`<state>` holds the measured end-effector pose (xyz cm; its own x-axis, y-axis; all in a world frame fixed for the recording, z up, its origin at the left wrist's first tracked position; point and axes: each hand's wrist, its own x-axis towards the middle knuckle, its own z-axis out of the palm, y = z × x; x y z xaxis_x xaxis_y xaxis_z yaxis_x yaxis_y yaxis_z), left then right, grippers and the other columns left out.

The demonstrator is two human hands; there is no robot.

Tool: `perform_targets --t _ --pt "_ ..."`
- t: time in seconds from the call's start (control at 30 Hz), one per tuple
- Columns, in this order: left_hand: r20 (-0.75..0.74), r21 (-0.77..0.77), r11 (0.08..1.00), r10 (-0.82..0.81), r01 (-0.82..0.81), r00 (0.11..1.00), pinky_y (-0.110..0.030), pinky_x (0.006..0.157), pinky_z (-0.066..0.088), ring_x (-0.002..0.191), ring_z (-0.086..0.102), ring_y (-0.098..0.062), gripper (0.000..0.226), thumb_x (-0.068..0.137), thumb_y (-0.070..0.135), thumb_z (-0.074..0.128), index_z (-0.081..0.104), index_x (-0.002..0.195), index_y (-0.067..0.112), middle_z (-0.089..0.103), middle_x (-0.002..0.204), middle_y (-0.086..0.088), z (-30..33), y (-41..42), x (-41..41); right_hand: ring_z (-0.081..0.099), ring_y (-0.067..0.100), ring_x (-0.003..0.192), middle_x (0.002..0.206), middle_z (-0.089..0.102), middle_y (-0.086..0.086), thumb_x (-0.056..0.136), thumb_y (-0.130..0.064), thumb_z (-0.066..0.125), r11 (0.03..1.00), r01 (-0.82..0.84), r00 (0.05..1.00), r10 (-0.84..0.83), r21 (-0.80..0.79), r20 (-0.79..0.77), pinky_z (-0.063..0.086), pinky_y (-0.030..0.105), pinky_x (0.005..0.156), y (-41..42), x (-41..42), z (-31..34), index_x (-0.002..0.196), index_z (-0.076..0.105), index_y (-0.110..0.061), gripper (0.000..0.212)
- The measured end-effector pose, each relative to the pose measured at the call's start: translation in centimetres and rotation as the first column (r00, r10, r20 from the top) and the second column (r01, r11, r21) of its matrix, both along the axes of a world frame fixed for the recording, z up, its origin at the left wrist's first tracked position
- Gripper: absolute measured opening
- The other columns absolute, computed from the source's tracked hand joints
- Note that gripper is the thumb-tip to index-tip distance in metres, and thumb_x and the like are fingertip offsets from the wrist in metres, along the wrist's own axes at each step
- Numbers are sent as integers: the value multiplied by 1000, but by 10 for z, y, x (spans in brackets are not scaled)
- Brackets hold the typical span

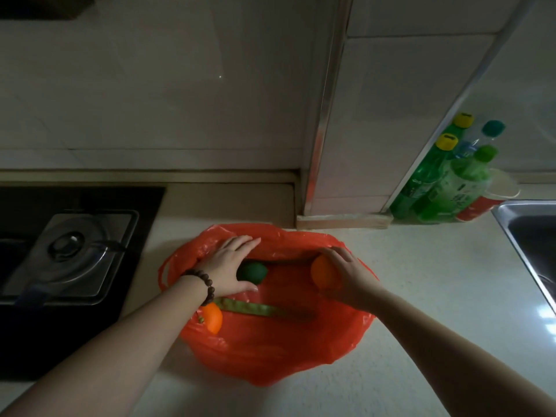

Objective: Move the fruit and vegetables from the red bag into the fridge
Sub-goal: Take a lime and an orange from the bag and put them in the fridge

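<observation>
While the red bag [270, 350] is lying open on the counter [436, 296], the right hand [352, 281] is curling its fingers round an orange [323, 272]. The left hand [228, 269] is spreading, fingers relaxed, over a green fruit [252, 271]. Lifting straight up is probably keeping the plastic from snagging; a second orange [213, 318] and a bean pod [255, 307] are waiting inside.

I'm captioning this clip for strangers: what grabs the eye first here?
The bright red bag lying open on the pale counter, both hands inside it. The right hand grips an orange; the left hand reaches over a green fruit. Green bottles stand in the corner beyond.
</observation>
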<state>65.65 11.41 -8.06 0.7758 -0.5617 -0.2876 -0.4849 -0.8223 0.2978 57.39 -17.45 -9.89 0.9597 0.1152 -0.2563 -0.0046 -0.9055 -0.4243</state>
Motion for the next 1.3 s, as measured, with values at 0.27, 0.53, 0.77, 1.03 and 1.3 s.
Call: perform_targets --t 0.27,0.53,0.77,1.03,1.3 --pt "432 -178 977 -32 121 901 -41 89 50 111 51 -20 33 78 31 68 64 108 19 59 114 0 -27 -12 -59 40 35 129 141 44 13 78 -41 70 980 -34 900 116 -198 420 40 51 103 25 -21 17 133 46 -15 65" --pt "272 -39 986 167 -163 948 -44 110 30 136 25 -27 51 88 32 57 44 136 27 35 146 3 -41 -27 -56 20 30 141 153 24 4 83 -41 64 983 -34 979 69 -182 193 24 49 113 19 -17 3 147 22 -25 79" --pt "289 21 980 184 -199 939 -39 105 37 128 32 -25 64 86 5 57 34 141 29 35 142 -1 -45 -25 -56 24 29 137 152 22 3 82 -28 69 993 44 985 -25 -110 169 35 46 108 20 -10 1 146 21 -27 80" --pt "302 -163 951 302 -263 904 -35 88 51 117 45 -25 50 89 28 60 44 136 21 39 138 -2 2 -33 -70 35 29 130 147 34 4 77 -42 71 995 97 962 -88 -22 257 39 45 105 34 -15 25 144 27 -24 81" --pt "462 -307 906 409 -291 787 -33 72 54 104 55 -25 51 76 31 71 54 123 19 52 123 -4 63 1 -78 37 27 127 142 37 4 73 -39 75 991 -1 907 -55 132 417 41 42 101 92 -4 84 141 33 -20 82"
